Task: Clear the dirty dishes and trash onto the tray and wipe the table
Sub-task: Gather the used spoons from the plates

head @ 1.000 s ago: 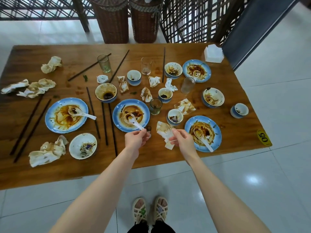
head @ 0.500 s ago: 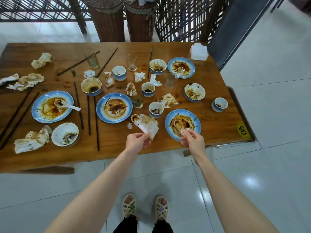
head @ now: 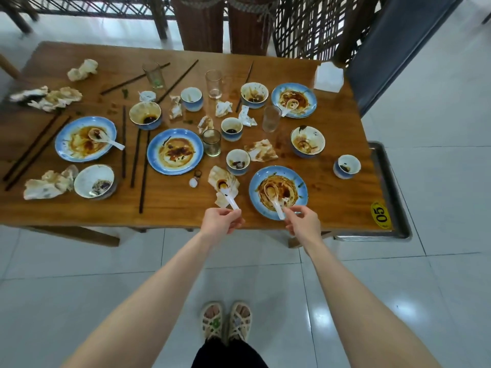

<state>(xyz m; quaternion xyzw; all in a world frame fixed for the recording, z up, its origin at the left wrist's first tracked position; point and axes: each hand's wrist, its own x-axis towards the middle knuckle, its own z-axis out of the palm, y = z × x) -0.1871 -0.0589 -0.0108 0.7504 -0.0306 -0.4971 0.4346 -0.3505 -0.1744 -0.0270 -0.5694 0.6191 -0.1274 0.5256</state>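
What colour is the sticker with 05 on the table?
The sticker is yellow with black digits; the head view shows it clearly.

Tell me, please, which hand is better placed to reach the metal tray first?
Right, probably. The right hand, pinching the plate spoon, is nearer the tray at the table's right end; the left hand holds the other spoon farther away.

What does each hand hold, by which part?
Left hand pinches a white spoon by its handle end; right hand pinches a second spoon, on a blue plate, likewise.
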